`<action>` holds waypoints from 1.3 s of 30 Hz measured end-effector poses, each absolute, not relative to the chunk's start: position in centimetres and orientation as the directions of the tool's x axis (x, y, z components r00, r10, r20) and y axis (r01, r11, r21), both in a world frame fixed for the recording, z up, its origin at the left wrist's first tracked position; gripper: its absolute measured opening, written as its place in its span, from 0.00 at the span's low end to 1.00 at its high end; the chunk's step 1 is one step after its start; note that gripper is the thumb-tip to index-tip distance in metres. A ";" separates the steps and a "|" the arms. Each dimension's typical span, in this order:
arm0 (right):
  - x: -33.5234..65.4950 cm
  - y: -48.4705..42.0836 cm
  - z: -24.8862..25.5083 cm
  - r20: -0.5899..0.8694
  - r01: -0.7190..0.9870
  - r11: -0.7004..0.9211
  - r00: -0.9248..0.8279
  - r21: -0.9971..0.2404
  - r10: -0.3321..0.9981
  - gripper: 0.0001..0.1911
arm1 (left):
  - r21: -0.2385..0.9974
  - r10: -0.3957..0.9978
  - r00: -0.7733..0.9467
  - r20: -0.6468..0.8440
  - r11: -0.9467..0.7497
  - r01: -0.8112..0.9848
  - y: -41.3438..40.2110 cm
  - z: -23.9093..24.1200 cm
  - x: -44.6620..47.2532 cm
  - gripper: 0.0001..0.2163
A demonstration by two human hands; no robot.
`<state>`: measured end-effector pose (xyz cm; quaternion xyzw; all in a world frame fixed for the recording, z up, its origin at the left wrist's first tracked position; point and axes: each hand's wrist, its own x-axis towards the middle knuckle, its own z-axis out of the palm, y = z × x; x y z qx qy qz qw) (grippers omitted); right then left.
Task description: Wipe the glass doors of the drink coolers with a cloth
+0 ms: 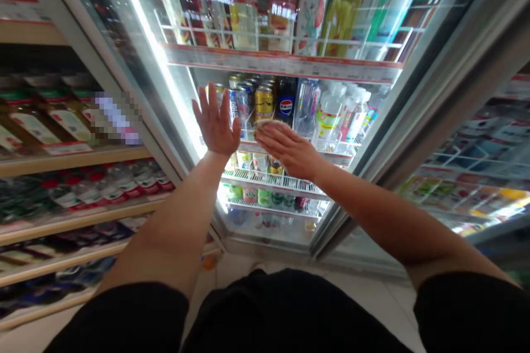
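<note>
My left hand (pixel 217 126) is raised in front of the glass door (pixel 269 234) of a lit drinks cooler, palm toward the glass and fingers spread, with nothing in it. To its right, my right hand (pixel 292 149) lies flat against the same door. Under its fingertips shows the edge of a pale cloth (pixel 265 123), mostly hidden by the fingers. Behind the glass, near both hands, are a gold can (pixel 264 102), a dark Pepsi bottle (pixel 286 102) and several clear bottles with white caps.
Tall bottles fill the upper cooler shelf (pixel 285 59). A metal door frame (pixel 414 116) and another cooler section are on the right. Wooden shelves (pixel 78 161) with packed bottles stand on the left. Pale floor tiles (pixel 372 292) lie below, near an orange round object (pixel 209 262).
</note>
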<state>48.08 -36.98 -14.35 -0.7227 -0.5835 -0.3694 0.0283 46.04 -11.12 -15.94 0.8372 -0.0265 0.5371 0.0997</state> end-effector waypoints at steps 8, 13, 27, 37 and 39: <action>48.9 -37.4 -8.8 0.831 0.808 -0.542 0.124 0.233 0.543 0.38 | 0.208 0.110 0.440 0.891 -0.961 -0.180 -11.4 -15.8 45.9 0.44; 48.2 -36.6 -14.5 0.602 0.859 -0.307 -0.002 0.410 0.798 0.38 | 0.212 0.107 0.449 0.887 -0.959 -0.191 -11.2 -15.7 46.0 0.44; 49.4 -39.3 -14.5 0.617 0.834 -0.311 -0.044 0.455 0.786 0.31 | 0.194 0.105 0.416 0.903 -0.964 -0.179 -11.0 -15.9 46.5 0.44; 49.0 -40.0 -10.7 0.812 0.791 -0.573 0.182 0.213 0.554 0.34 | 0.182 0.091 0.381 0.920 -0.961 -0.210 -10.8 -16.1 46.4 0.44; 48.5 -39.6 -13.2 0.672 0.832 -0.456 0.142 0.316 0.726 0.35 | 0.174 0.084 0.379 0.921 -0.962 -0.210 -10.8 -16.1 46.5 0.44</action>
